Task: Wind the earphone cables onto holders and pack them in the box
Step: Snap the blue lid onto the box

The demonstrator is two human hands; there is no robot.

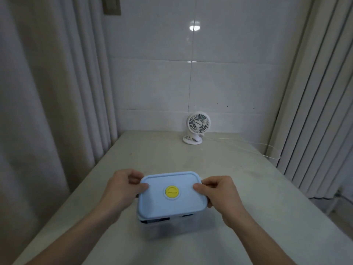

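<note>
- My left hand [124, 186] grips the left short edge of the blue lid [171, 194], thumb on top, fingers curled over the rim.
- My right hand [215, 190] takes the opposite short edge the same way, thumb on the lid, fingers wrapped down the side.
- The box [172, 226] sits in the lower centre of the frame on the pale table [238, 178], its translucent body showing below the lid.
- Something dark shows through the front wall just under the lid; I cannot tell whether it is earphone cable or holder.
- I judge the lid to be thin, slightly flexible plastic, light, smooth and a little slippery, so the short edges where I hold it are the sensible places to grip.
- The yellow round plug [172, 191] in the lid's centre looks soft; I would not pull there.
- The box itself seems light enough to slide or lift with the lid, so it may need steadying.
- There is open table ahead and to both sides; the near left and right edges of the table run diagonally to the lower corners.
- A small white fan [196, 127] stands well apart in the upper middle, its cord [248, 144] trailing right.
- Curtains [47, 92] hang on both sides of the frame.
</note>
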